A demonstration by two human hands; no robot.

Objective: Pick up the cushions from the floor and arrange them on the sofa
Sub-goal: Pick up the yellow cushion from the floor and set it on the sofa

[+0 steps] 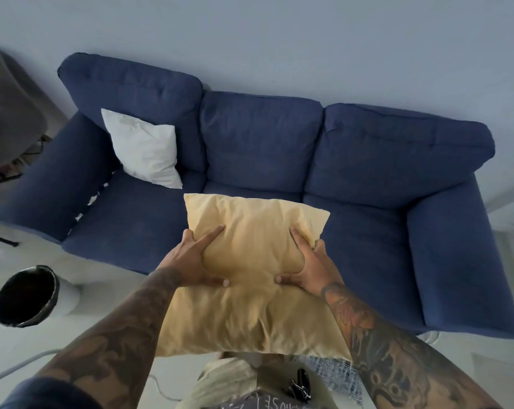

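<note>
I hold a yellow cushion in the air in front of the blue three-seat sofa, over the front edge of its middle seat. My left hand grips the cushion's left side and my right hand grips its right side, thumbs pressed into the fabric. A white cushion leans upright against the left backrest on the left seat. Part of another patterned cushion shows on the floor below the yellow one, mostly hidden.
A black round bin stands on the pale floor at the left. A grey chair is beside the sofa's left armrest. A white cable lies on the floor near my legs. The wall runs behind the sofa.
</note>
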